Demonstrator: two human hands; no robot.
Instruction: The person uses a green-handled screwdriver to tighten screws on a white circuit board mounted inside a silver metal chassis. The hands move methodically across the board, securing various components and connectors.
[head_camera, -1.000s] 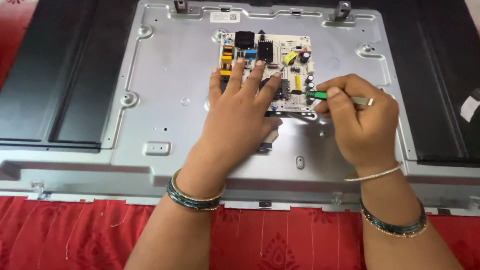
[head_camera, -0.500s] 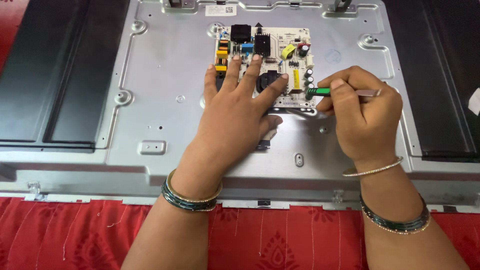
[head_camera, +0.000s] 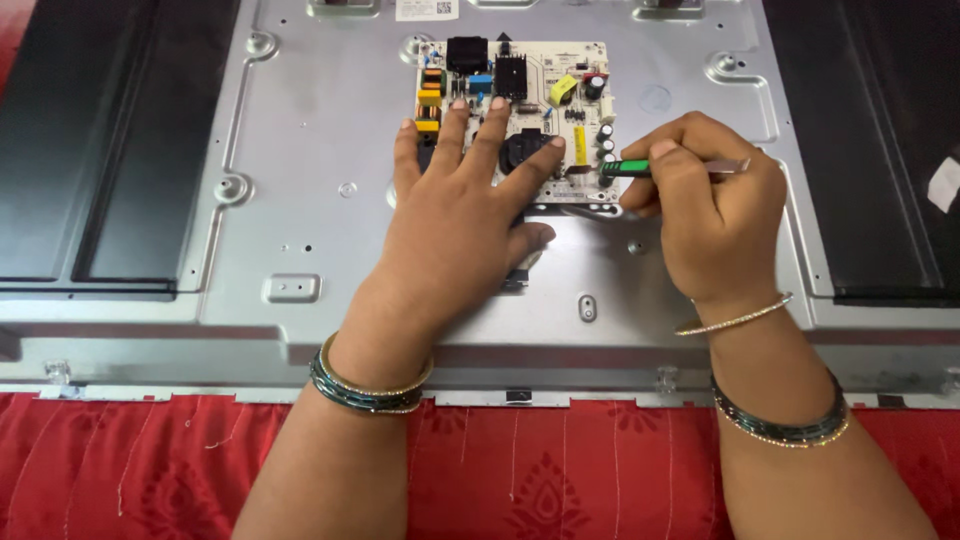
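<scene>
two hands work on one board (head_camera: 512, 115), which sits flat on the grey metal panel (head_camera: 300, 150), near its top middle. the left hand (head_camera: 465, 215) lies spread on the board, fingers released and flat, pinning it. the right hand (head_camera: 705, 205) has its fingers clenched round a green-handled screwdriver (head_camera: 628, 167), tip at the board's right edge. the board looks not yet lifted; whether its screws are out i cannot tell. red cloth (head_camera: 560, 470) lies below.
</scene>
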